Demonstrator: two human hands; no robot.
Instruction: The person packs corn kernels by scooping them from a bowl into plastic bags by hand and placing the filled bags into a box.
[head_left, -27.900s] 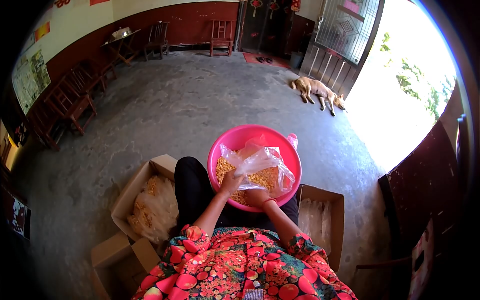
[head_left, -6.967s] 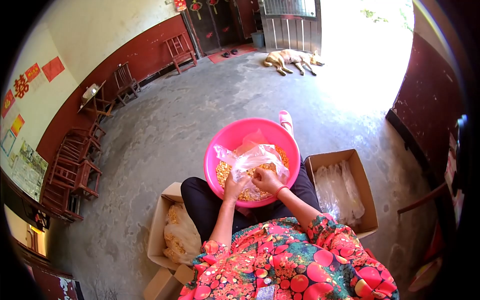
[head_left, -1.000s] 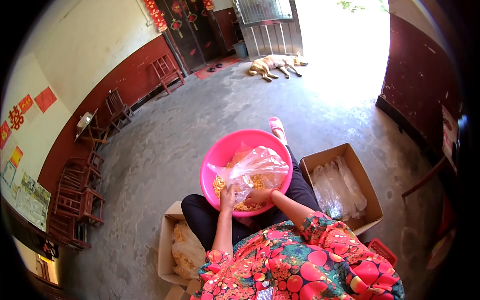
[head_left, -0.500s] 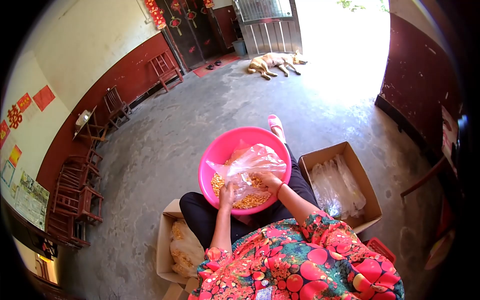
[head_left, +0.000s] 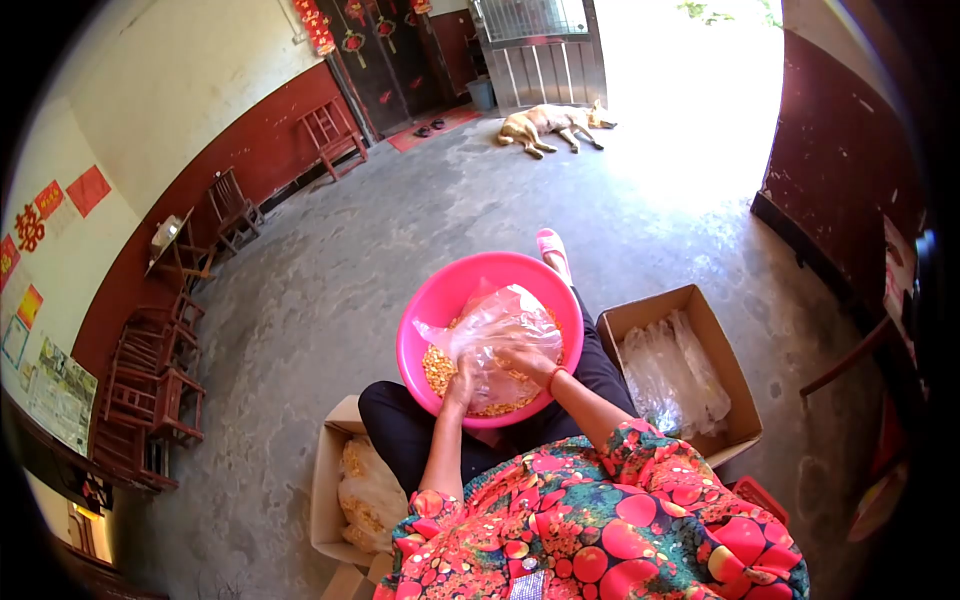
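A large pink basin (head_left: 412, 345) rests between my legs with yellow corn kernels (head_left: 437, 372) in it. Over the kernels spreads a clear plastic bag (head_left: 515, 318), crumpled and partly see-through. My left hand (head_left: 461, 382) grips the bag's near left edge, its fingers closed on the film. My right hand (head_left: 532, 363), with a red band at the wrist, holds the bag from the right. Its fingers reach leftward and are partly covered by the plastic, so their tips are hard to make out.
To my right a cardboard box (head_left: 745, 405) holds several clear plastic bags (head_left: 672, 375). Another box (head_left: 328, 480) at my left holds filled bags (head_left: 365, 495). A dog (head_left: 548, 128) lies near the open door (head_left: 545, 70). Wooden chairs (head_left: 150, 390) line the left wall.
My right hand has shifted slightly left, closer to my left hand. The plastic bag has flattened and spread lower over the kernels. The basin and boxes stay in place.
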